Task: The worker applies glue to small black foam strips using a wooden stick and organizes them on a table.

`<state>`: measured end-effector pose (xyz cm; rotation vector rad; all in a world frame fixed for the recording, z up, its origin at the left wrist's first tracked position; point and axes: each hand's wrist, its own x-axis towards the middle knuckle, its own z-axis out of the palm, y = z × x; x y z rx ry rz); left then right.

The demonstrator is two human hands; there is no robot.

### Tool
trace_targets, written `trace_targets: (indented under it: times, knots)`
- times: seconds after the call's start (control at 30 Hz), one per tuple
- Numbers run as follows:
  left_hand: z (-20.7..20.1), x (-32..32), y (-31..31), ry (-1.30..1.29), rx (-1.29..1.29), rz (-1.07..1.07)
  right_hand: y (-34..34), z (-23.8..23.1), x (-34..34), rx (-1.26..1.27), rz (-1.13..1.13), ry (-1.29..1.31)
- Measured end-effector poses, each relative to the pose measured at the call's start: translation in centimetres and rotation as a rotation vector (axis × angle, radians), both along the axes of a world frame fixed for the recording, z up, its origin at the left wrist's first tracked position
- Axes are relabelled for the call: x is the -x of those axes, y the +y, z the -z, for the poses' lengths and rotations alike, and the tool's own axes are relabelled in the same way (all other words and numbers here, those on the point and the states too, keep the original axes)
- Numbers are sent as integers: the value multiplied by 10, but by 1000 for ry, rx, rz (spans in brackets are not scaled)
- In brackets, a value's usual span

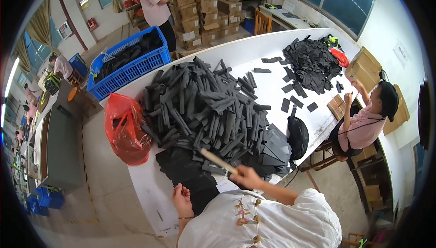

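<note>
My right hand (247,178) grips one end of a pale wooden stick (217,160), which points up and left over the near side of a large heap. Slight blur keeps the stick's far end from showing clearly. Rolled or folded dark grey fabric pieces (204,102) make up that heap. Close to the table's near edge, my left hand (182,198) has its fingers curled in, with nothing seen in them. It rests beside flat black fabric pieces (188,175) spread below the heap. More flat dark pieces (276,148) lie stacked to the heap's right.
A red plastic bag (128,130) sits left of the heap on the white table (150,202). Behind it stands a blue crate (129,68) of dark pieces. Right are a black bag (297,136), a flat-piece pile (313,64) and a seated person (368,120). Cartons (209,16) stand beyond.
</note>
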<state>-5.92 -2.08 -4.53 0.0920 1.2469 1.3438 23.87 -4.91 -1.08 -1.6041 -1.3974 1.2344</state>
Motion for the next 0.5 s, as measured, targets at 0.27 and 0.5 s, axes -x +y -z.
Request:
trace_targets:
  times: [0.27,0.5]
  knots:
    - [-6,1,0,11,13,-3,162,-108,-199,-548,601,-252]
    - [-6,4,-1,12,31,-21,223,-225,-307,-563,862,-23]
